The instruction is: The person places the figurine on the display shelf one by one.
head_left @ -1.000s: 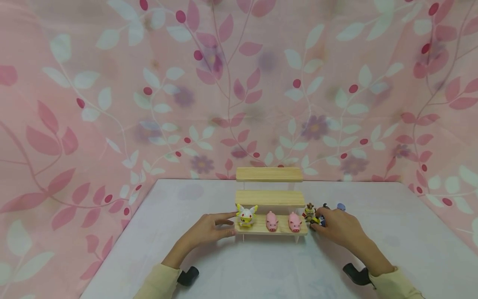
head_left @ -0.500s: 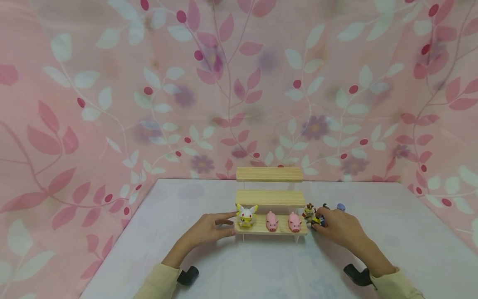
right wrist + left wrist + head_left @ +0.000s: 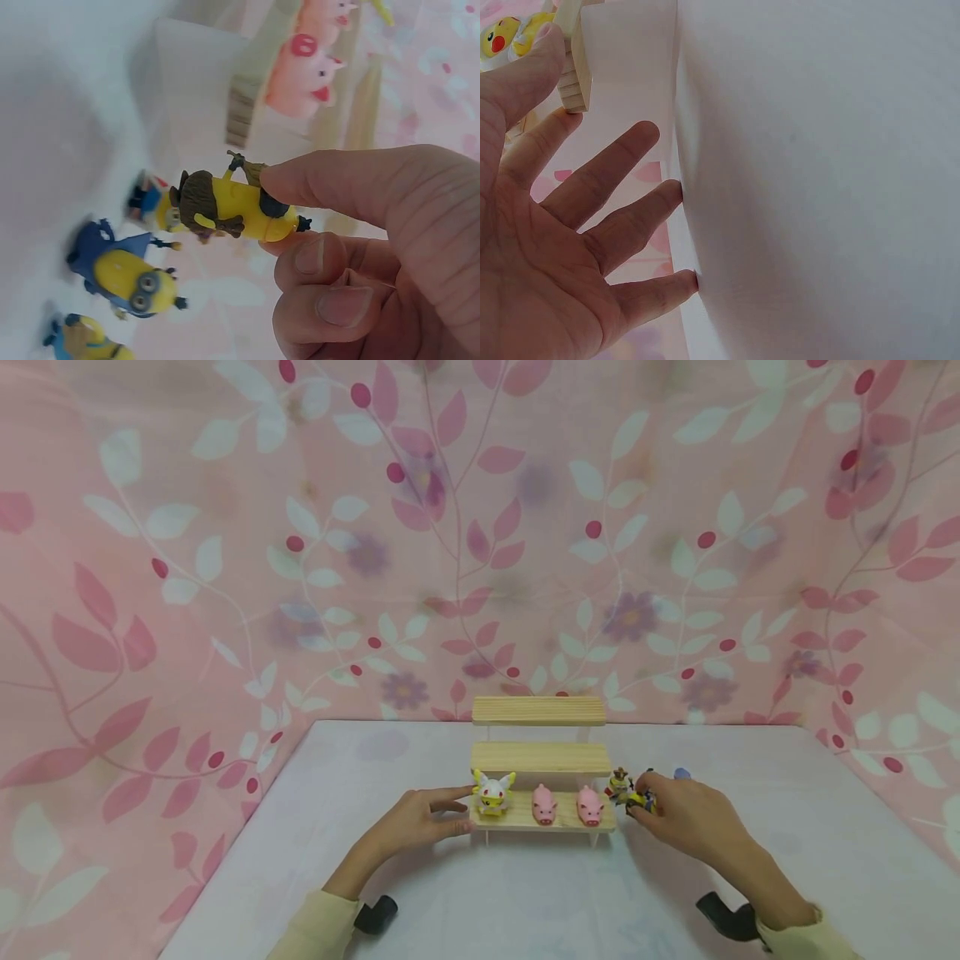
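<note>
Pink leafy cloth point(image 3: 480, 527) backs the white table point(image 3: 540, 902). Just now the right hand point(image 3: 697, 822) edged away from the wooden stand point(image 3: 540, 757) between both hands, pinching a yellow figure point(image 3: 244, 204), so it's held apart from the shelves. The left hand point(image 3: 412, 821), fingers spread, touches the stand's end.

this looks like a staged nook, with pink leaf-print cloth point(image 3: 480, 568) walling a pale table point(image 3: 480, 902) on three sides.

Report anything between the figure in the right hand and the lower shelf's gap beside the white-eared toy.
From the held figure straight across: the right pig and left pig on that shelf, possibly the hatted figure beside it.
</note>
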`<control>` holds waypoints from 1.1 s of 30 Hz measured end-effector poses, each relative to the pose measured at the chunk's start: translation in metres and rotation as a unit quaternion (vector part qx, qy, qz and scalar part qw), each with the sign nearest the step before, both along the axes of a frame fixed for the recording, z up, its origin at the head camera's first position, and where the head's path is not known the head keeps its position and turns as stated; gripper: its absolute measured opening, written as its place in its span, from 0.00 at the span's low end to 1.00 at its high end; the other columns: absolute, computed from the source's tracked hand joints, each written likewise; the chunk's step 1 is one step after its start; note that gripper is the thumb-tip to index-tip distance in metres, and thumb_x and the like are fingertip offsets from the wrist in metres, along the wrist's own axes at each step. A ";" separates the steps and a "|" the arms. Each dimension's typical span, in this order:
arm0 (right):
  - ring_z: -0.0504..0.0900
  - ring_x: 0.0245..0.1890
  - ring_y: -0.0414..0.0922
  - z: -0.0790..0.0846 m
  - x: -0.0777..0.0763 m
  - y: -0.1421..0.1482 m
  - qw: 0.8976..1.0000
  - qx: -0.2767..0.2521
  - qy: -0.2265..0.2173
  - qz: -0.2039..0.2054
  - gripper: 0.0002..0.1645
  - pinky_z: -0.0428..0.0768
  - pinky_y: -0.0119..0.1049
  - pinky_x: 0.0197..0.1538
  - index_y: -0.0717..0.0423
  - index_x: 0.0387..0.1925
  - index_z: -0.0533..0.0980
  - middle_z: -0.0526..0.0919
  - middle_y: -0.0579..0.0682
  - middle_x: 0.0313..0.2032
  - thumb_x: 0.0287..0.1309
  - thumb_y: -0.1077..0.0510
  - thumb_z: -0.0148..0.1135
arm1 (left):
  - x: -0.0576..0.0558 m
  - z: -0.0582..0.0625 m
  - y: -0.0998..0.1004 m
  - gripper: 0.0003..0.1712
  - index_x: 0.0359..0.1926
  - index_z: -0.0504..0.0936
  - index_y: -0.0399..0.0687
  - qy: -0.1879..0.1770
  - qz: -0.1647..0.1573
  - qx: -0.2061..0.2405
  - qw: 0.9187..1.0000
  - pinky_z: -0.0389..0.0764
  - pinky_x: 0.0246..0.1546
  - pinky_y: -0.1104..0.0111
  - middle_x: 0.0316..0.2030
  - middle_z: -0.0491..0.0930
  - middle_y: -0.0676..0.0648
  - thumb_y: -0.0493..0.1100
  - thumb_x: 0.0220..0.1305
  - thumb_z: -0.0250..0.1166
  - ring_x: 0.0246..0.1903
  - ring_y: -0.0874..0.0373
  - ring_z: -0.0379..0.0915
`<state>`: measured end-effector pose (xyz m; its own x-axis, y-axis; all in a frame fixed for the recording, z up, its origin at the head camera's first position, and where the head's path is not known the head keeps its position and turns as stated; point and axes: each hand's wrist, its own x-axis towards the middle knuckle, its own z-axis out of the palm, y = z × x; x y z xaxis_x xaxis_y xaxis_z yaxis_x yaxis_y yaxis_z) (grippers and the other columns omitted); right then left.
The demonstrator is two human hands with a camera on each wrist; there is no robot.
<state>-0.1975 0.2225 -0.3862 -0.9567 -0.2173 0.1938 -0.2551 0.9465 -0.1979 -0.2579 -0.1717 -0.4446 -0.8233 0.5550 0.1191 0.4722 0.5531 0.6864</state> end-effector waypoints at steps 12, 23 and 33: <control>0.65 0.15 0.37 0.017 0.012 -0.003 0.999 -0.011 0.032 0.007 0.17 0.67 0.35 0.19 0.51 0.42 0.79 0.70 0.38 0.17 0.53 0.51 0.73 | 0.000 -0.001 -0.001 0.36 0.67 0.75 0.59 -0.009 0.008 0.003 1.000 0.75 0.49 0.52 0.45 0.86 0.53 0.63 0.60 0.68 0.54 0.51 0.78; 0.63 0.15 0.37 0.031 0.017 -0.011 0.997 -0.021 0.067 0.017 0.18 0.65 0.33 0.18 0.52 0.45 0.78 0.68 0.37 0.16 0.54 0.52 0.72 | 0.000 0.000 0.001 0.35 0.67 0.75 0.59 -0.009 0.008 0.002 1.000 0.75 0.51 0.49 0.46 0.86 0.51 0.62 0.60 0.68 0.54 0.49 0.78; 0.61 0.14 0.35 0.043 0.014 -0.028 0.993 -0.035 0.101 0.043 0.17 0.63 0.33 0.17 0.51 0.46 0.79 0.66 0.35 0.16 0.56 0.51 0.71 | 0.000 -0.001 0.001 0.35 0.66 0.75 0.59 -0.011 0.004 0.005 1.000 0.75 0.52 0.48 0.46 0.86 0.48 0.61 0.60 0.69 0.53 0.50 0.79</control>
